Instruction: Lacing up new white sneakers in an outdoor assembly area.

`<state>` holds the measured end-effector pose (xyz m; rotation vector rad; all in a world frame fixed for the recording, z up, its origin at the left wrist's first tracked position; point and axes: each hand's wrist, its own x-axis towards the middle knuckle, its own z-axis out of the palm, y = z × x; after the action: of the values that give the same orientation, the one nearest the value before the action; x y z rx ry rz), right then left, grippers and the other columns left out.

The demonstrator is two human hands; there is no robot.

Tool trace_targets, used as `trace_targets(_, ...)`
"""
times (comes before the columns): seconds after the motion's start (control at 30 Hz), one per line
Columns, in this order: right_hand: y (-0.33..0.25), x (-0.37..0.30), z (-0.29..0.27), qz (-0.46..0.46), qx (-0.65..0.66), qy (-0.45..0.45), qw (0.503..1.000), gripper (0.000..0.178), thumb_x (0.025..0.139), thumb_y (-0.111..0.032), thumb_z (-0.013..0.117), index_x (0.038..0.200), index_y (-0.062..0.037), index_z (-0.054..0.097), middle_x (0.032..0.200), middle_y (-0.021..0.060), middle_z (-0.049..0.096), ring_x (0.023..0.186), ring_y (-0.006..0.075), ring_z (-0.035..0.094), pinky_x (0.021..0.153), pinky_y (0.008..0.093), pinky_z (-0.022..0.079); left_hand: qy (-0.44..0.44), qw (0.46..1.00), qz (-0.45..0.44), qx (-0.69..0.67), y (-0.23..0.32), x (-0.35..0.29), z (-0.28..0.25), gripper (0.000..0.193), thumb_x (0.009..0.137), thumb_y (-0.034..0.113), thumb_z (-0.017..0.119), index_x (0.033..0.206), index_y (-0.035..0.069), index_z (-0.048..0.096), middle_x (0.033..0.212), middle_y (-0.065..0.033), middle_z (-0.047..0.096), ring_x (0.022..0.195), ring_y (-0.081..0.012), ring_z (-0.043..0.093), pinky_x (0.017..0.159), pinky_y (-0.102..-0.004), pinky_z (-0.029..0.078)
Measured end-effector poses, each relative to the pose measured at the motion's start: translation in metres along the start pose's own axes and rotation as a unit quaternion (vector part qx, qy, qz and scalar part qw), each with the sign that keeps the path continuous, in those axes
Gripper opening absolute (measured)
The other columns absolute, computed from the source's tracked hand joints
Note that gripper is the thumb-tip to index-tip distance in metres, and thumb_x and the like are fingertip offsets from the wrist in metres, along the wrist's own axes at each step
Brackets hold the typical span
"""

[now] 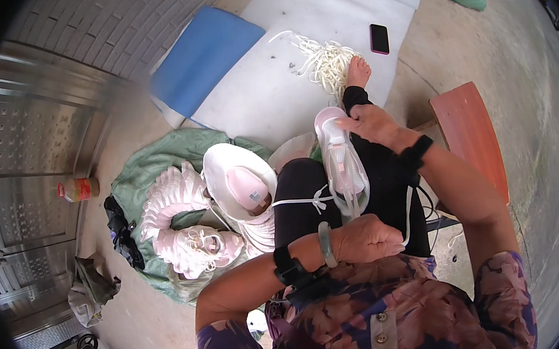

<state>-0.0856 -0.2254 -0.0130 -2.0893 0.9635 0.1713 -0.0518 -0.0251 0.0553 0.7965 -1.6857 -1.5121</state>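
A white and pink shoe upper [341,181] lies lengthwise over my lap, between my black-clad legs. My right hand [377,127] grips its far end, with the thumb on top and the other fingers partly hidden. Close to my body, just below the shoe's near end, my left hand [370,238] is closed in a pinch on a white shoelace [408,215]. Part of that lace rises past the fist along my right thigh. Another white lace [317,202] is tied in a bow around my left leg.
Left of me, several pale pink shoe uppers [166,200] and a white hat-like bowl [234,162] rest on green cloth [132,166]. Ahead, a grey sheet [250,89] bears loose laces [322,61], a phone [379,39] and a blue mat [203,60]. A reddish wooden board [469,134] stands right.
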Motion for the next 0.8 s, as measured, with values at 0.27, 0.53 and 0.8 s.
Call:
trace_targets(0.27,0.000,0.047,0.044,-0.120,-0.052,0.039,0.991,0.048,0.078,-0.044,0.051,0.080,0.0028,0.060,0.083,0.0227,0.059,0.083,0.0364,0.057,0.075,0.0403,0.044,0.024,0.947,-0.137,-0.290,0.008,-0.006,-0.014,0.028,0.090,0.019,0.048,0.072,-0.003,0.048,0.055,-0.0019,0.035,0.053,-0.0068,0.031,0.047,-0.0243,0.029)
trace_targets(0.53,-0.002,0.044,0.050,-0.078,0.033,0.022,0.996,0.045,0.078,-0.040,0.053,0.075,0.0045,0.058,0.070,0.0236,0.058,0.072,0.0367,0.058,0.065,0.0399,0.045,0.012,0.985,0.056,-0.164,0.018,0.016,-0.002,0.023,0.086,0.011,0.050,0.067,-0.002,0.044,0.054,-0.0129,0.034,0.048,-0.0217,0.032,0.046,-0.0304,0.031)
trace_targets(0.8,-0.016,0.026,0.043,-0.055,-0.114,0.065,0.990,0.059,0.071,-0.049,0.058,0.098,0.0032,0.051,0.083,0.0207,0.060,0.083,0.0333,0.059,0.074,0.0388,0.045,0.102,0.985,0.136,0.011,0.003,0.019,0.008,0.022,0.078,0.012,0.054,0.061,0.002,0.043,0.056,-0.0155,0.045,0.055,-0.0342,0.050,0.047,-0.0384,0.036)
